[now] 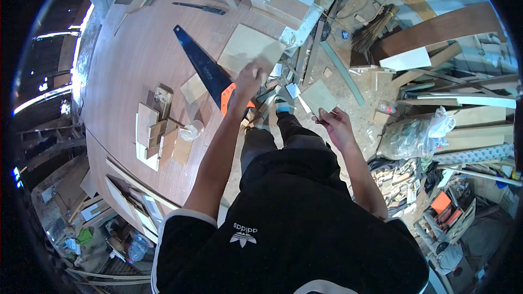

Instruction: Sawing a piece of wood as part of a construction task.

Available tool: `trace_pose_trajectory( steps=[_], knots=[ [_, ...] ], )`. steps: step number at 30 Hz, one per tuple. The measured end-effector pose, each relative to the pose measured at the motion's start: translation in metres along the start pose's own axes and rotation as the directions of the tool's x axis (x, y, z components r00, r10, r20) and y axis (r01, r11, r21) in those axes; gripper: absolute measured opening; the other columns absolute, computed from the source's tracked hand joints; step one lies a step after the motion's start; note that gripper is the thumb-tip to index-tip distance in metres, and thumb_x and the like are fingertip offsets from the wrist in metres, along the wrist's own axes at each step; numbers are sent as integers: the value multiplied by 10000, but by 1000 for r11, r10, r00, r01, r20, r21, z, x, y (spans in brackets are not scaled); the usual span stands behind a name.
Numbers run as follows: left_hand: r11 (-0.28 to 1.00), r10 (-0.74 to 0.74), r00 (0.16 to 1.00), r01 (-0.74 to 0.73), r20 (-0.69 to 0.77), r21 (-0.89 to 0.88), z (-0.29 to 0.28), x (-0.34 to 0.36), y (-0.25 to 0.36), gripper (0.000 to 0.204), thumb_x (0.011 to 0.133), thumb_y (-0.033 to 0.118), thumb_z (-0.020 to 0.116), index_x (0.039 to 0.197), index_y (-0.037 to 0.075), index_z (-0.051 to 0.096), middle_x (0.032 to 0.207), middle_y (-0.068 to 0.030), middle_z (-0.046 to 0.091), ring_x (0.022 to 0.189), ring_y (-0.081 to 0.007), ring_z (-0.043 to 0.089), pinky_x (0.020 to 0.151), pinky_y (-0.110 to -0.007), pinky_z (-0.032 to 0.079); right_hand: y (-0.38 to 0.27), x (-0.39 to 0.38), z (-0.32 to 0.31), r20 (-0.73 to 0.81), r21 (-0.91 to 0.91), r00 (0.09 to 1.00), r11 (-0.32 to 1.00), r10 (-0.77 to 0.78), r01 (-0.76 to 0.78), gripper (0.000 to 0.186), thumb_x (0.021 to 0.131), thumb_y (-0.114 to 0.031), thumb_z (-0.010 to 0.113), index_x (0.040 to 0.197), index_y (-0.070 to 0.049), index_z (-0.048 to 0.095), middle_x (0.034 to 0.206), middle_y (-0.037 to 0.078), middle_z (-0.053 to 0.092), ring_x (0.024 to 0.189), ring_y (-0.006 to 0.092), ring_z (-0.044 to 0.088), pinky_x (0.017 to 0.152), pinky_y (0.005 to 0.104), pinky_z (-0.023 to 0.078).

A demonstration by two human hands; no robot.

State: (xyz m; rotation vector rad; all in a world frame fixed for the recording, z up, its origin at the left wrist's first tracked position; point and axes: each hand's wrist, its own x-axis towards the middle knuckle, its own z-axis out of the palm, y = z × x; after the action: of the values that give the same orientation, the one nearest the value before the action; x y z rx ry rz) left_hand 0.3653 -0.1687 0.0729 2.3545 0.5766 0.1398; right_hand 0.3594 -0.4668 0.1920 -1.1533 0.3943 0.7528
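While the right hand [339,127] pinches a square board [318,95] by its near corner, the left hand [249,80] overlaps a larger panel [245,48], its grip unclear.

Pale lettering [207,73] marks the saw blade [199,61], white lettering [245,228] and a logo [243,239] the shirt [316,228].

Small board [318,96] in right grip [339,128]
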Motion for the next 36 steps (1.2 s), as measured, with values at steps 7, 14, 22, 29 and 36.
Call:
trace_pose_trajectory(
  steps=[7,14,22,29,36],
  knots=[
    [601,271,957,-81,107,-795,-76,-103,75,365,900,118,627,1233,-21,570,988,-92,678,946,-163,623,873,-304,487,6,-34,61,218,87,971,993,-96,79,257,897,-39,619,1133,38,551,1040,152,658,906,240,663,816,359,533],
    [688,-37,985,-97,-168,-719,-152,-160,79,297,842,36,684,1139,27,663,1016,-81,686,878,-123,615,833,-274,485,22,-48,113,392,-63,920,997,-19,47,311,895,-78,637,1173,38,558,1043,132,659,910,206,661,810,342,543],
    [719,-238,969,217,59,-660,-244,-245,15,103,796,15,702,896,1,682,820,-66,678,833,-136,636,737,-301,521,83,-76,160,559,-245,802,966,209,-81,301,902,-83,625,1161,55,557,1066,141,637,926,230,653,790,374,553],
    [573,-178,984,104,0,-813,-255,-332,-74,135,860,69,678,961,3,617,915,-66,652,841,-134,608,811,-305,503,146,-101,207,654,-545,591,836,473,-66,245,860,-124,672,1048,13,596,915,91,643,795,162,614,696,275,458],
    [30,-598,801,68,37,-997,-262,-350,-74,297,929,147,610,1151,-42,557,960,-80,629,874,-161,606,830,-323,508,214,-123,270,657,-472,695,879,293,76,289,852,-135,704,1073,9,588,940,75,658,805,142,647,723,265,503]
  ],
)
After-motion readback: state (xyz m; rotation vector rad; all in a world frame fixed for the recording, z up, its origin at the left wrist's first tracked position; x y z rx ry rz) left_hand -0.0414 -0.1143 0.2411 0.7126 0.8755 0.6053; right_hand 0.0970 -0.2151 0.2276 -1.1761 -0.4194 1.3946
